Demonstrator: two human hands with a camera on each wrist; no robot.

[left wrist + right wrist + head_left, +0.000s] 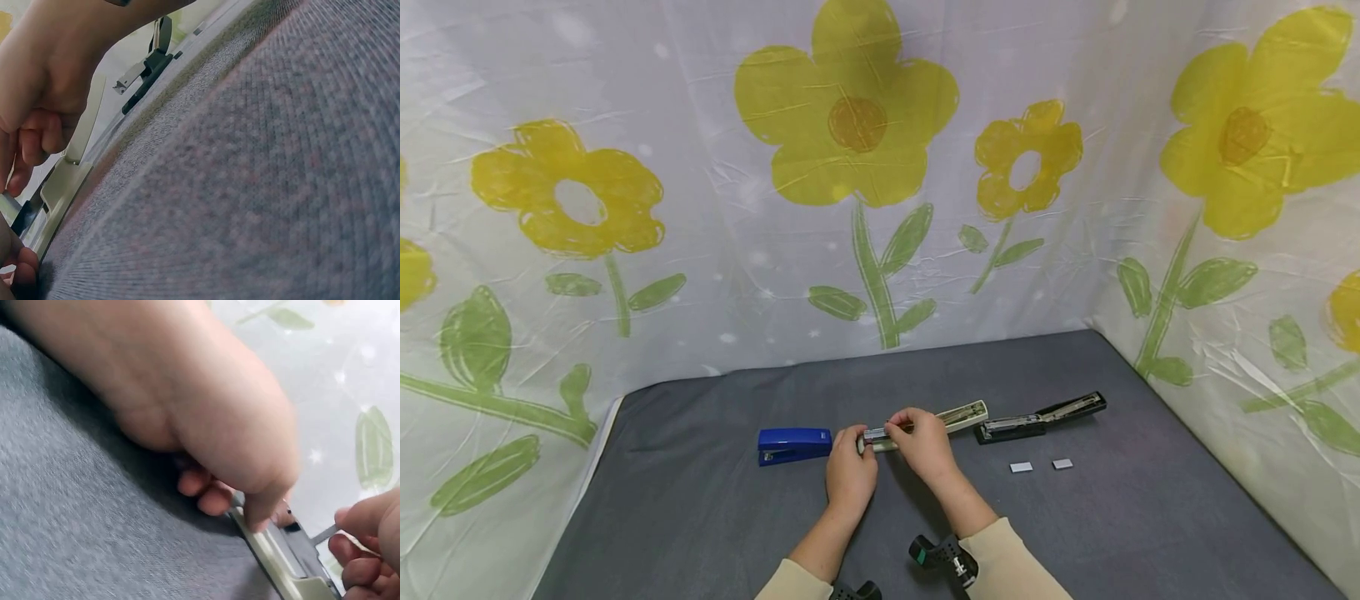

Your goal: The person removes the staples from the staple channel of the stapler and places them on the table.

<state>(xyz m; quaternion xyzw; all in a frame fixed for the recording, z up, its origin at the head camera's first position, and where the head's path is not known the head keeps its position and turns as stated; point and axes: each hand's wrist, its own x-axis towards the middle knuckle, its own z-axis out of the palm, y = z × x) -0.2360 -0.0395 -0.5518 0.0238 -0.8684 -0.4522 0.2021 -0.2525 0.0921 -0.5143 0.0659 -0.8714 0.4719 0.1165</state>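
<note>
A cream stapler [964,416] lies folded open on the table, its metal magazine [875,434] showing between the hands. My left hand [852,477] grips the stapler's front end, thumb along the near side; in the right wrist view the left hand [212,419] covers part of that end. Over the magazine, my right hand [925,446] pinches a thin grey strip of staples [323,535] between thumb and finger. This strip stands at an angle to the magazine, one end right at it. The left wrist view shows the right hand [47,87] above the cream base [61,187].
A closed blue stapler [793,444] sits left of the left hand. To the right lies a black stapler [1041,418], opened out. Two small staple strips, one whitish [1021,467] and one greyer [1062,464], lie in front of it. Flowered sheets [715,250] hang behind the grey table.
</note>
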